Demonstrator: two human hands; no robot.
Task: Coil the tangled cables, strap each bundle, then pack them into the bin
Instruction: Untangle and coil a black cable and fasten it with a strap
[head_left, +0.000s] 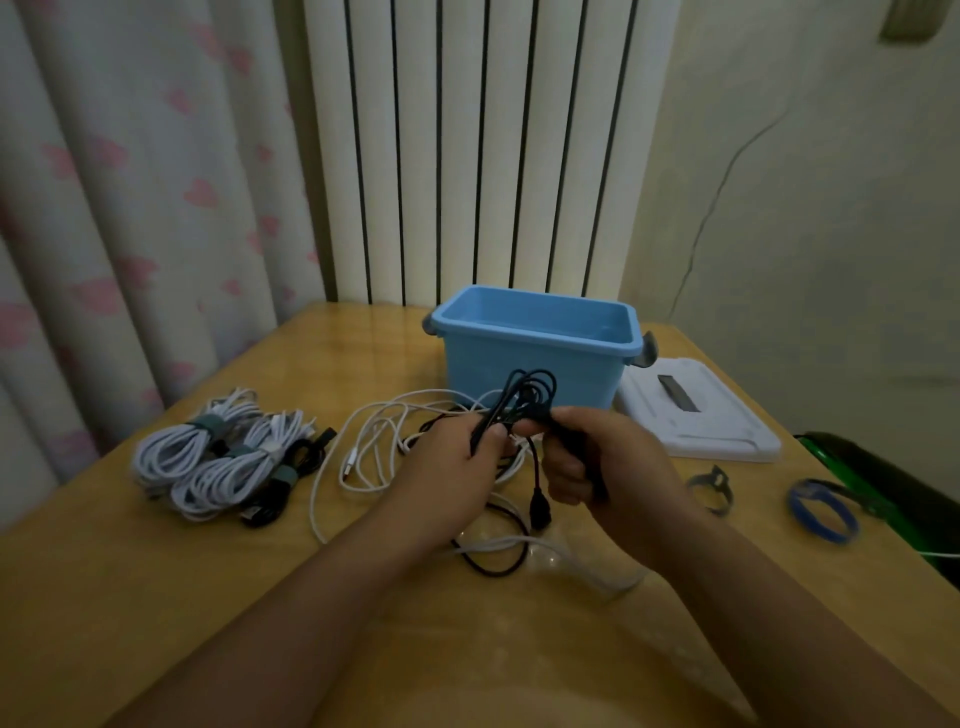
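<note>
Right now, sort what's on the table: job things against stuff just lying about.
Job:
black cable, gripped by both the left hand and the right hand
loose white cable
strapped bundles
blue bin
bin lid
spare straps

Lying about:
curtain
radiator

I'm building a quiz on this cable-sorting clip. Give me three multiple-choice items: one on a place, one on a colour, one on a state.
1. Where do the strapped bundles lie?
A. inside the bin
B. on the table, left of the bin
C. on the lid

2. What colour is the bin?
A. blue
B. red
C. yellow

3. What do both hands hold?
A. a white cable
B. nothing
C. the black cable

Key: B, they rest on the table; A, its walls are light blue; C, left hand and right hand grip it.
</note>
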